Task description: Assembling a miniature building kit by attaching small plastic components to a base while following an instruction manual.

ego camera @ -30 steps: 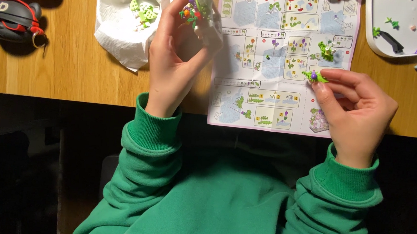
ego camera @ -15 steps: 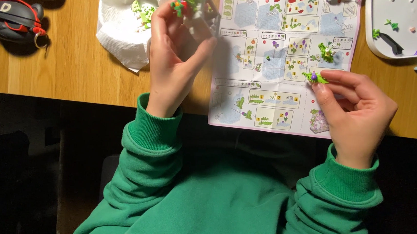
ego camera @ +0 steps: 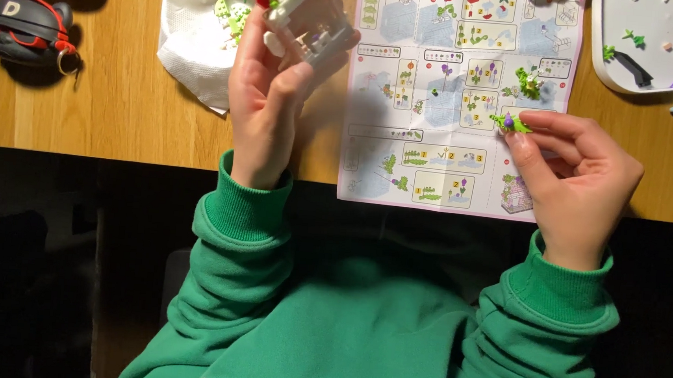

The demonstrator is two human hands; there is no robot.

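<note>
Overhead, a wooden table [ego camera: 121, 111] carries a spread instruction sheet [ego camera: 453, 102], over whose left edge the left hand [ego camera: 268, 89] holds a small block-built model [ego camera: 306, 9], fingers closed round it. To the model's right and lower, apart from it, the right hand [ego camera: 582, 178] pinches a tiny green sprig piece [ego camera: 511, 122] with a purple tip, its long axis lying roughly left-right.

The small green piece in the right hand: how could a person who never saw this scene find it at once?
Start at the instruction sheet on the wooden table. At its right edge, the right hand pinches a small green piece between its fingertips. Unlike the loose green piece lying just above it, this one has a purple tip.
</note>
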